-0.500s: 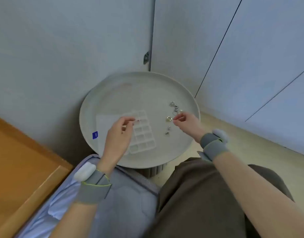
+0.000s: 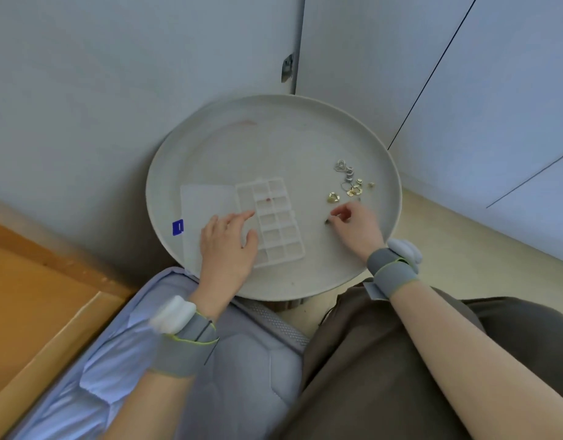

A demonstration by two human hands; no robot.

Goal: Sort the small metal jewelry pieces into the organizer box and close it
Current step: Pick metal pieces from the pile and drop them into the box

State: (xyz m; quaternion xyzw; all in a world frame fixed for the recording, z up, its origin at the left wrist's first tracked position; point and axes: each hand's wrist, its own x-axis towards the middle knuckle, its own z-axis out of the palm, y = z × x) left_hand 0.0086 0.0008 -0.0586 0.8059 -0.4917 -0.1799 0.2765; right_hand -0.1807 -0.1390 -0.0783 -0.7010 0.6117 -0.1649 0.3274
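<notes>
Round grey tray table point(image 2: 229, 147), pushed into a wall corner and carrying the whole job. On its left half, a clear organizer box point(image 2: 278, 227), lying open. Lid point(image 2: 207, 204) folded out flat to the left, with a blue label point(image 2: 177, 227) at its near-left corner. Compartments in two columns, long axis running away from the body, far end leaning slightly left. Left hand point(image 2: 226, 246) laid over the seam between lid and base, fingers straight and relaxed, forefinger reaching toward the cells, gripping nothing, seemingly just steadying. Right hand point(image 2: 358, 227) over bare tray to the right of the box, fingers curled, thumb and forefinger drawn narrow at a small dark piece point(image 2: 327, 221); pinched or merely touched, impossible to tell. Beyond that hand, farther from the body, a loose heap of jewelry pieces point(image 2: 350, 182), silver and gold, well apart from the box. Inside one upper cell, a tiny red speck point(image 2: 268, 200); the other cells apparently bare. By this showing, sorting barely begun and closing not yet near. For the coming move, a leftward carry across open tray from right hand to box. Right hand nearer the pieces, left nearer the box, right-hand column of cells closest for the drop.
</notes>
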